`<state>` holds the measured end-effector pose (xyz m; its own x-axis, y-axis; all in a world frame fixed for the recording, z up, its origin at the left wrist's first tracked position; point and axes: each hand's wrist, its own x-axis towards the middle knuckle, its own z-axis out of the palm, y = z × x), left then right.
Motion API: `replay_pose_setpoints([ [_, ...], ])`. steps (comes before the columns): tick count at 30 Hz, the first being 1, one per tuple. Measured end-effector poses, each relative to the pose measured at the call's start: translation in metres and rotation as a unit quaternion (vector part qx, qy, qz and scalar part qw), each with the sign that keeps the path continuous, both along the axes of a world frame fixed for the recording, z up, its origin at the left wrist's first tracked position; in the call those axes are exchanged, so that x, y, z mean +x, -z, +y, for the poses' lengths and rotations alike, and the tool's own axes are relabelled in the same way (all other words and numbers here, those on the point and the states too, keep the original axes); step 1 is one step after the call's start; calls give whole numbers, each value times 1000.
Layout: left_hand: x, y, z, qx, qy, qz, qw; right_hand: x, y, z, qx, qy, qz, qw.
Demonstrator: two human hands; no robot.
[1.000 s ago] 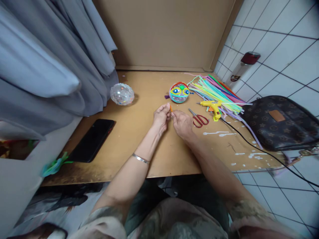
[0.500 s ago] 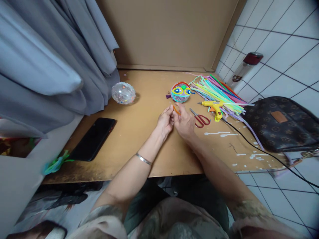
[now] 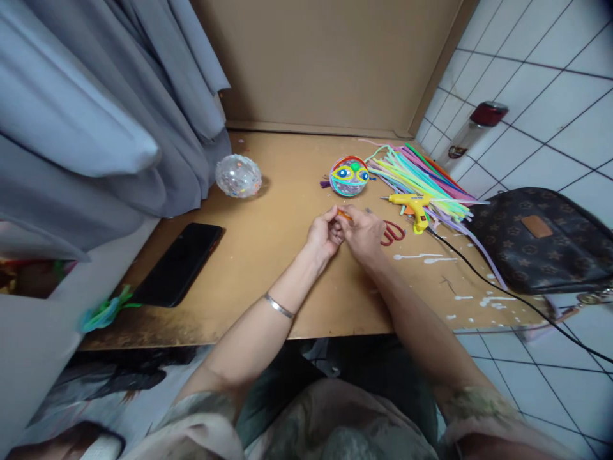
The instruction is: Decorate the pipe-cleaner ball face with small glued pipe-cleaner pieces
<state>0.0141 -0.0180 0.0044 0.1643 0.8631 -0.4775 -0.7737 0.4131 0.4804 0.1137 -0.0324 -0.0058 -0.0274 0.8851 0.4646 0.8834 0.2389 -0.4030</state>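
Right hand (image 3: 364, 235): shifted rightward, now partly hiding scissors (image 3: 391, 232)
Orange strip (image 3: 343, 214): short, slender, bright
Left hand (image 3: 324, 235): pinching it, as my right does

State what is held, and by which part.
An orange piece, at its right end by the right grip; whether the left grip also holds it is unclear.
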Motion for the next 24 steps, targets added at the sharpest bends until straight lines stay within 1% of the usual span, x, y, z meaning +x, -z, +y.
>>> replay_pose_setpoints([
  [2,-1,-1,0,12,10,8,1000,5,2,5,-3,-19,69,997],
  [4,-3,-2,0,26,18,24,999,10,5,10,-1,-40,145,989],
  [8,-11,-5,3,74,42,73,994,18,7,22,-11,-108,287,952],
  [10,-17,-7,5,119,66,109,985,21,6,26,-27,-146,333,931],
  [12,-24,-9,5,165,93,148,971,24,4,29,-38,-171,355,919],
  [16,-34,-11,6,219,136,212,943,29,2,29,-46,-207,352,912],
  [19,-36,-9,7,238,126,235,934,30,-2,27,-61,-212,326,919],
  [21,-35,-7,9,244,96,244,934,30,-6,24,-66,-194,284,937],
  [24,-34,-4,12,243,60,256,934,30,-12,17,-43,-132,153,978],
])
